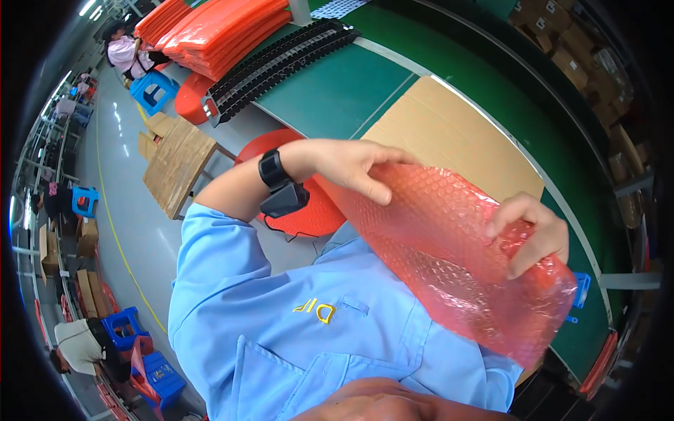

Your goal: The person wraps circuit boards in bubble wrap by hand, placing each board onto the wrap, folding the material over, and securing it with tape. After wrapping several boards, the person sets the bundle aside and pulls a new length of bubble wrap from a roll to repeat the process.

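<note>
A translucent red bubble-wrap bag or sheet (421, 231) hangs slanted in front of my chest, shiny and creased towards its lower right. My left hand (351, 165) holds its upper left edge, with the thumb on the near face and the fingers partly hidden along the top edge. A black strap with a small black device (283, 186) sits round my left wrist. At the upper right of the bubble wrap, my right hand (533, 235) grips it with bent fingers and thumb. Beyond both hands, a flat brown cardboard sheet (456, 133) lies on the green work table (330, 112).
Stacks of red bubble-wrap bags (217, 35) stand at the far left, beside a black ribbed strip (281, 67). A round red stool (309, 210) and a wooden-topped table (179, 165) are left of me. People sit near blue stools (151, 91). Cardboard boxes (562, 42) fill the far right.
</note>
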The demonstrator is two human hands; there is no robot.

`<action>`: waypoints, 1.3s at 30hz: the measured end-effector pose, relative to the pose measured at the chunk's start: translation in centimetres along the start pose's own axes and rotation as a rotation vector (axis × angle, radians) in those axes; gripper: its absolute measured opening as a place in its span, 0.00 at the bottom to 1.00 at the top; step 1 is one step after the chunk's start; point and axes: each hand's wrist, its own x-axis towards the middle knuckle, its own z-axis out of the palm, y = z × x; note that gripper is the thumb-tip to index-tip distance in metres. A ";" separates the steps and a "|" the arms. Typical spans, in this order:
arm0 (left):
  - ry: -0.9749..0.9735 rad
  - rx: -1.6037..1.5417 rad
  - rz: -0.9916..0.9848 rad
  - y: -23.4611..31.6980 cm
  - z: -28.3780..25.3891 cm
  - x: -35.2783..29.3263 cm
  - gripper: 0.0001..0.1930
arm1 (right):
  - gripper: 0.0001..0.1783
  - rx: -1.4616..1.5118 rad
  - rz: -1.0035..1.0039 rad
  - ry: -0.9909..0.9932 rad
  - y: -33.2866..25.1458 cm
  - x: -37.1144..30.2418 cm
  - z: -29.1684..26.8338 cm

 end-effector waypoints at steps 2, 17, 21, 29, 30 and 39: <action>-0.095 -0.035 -0.143 0.5 0.4 0.6 0.26 | 0.10 0.149 -0.080 -0.058 -0.4 -0.5 -1.3; -0.092 0.277 -0.052 5.8 1.9 1.7 0.21 | 0.29 -1.050 0.015 -0.113 1.9 4.5 1.2; -0.120 0.304 -0.289 4.4 0.3 -1.7 0.21 | 0.14 -1.132 0.287 -0.423 -0.3 5.9 -1.6; 0.160 0.395 -0.710 -8.0 -0.2 -18.9 0.13 | 0.09 -0.995 0.164 0.748 -5.9 -0.2 -13.1; 0.302 0.280 -0.714 -8.6 -0.3 -20.6 0.15 | 0.09 -0.994 0.169 0.756 -5.1 -0.6 -14.6; 0.550 0.716 -0.371 -11.1 6.3 -12.5 0.28 | 0.12 -1.547 0.150 0.667 -2.1 4.0 -11.7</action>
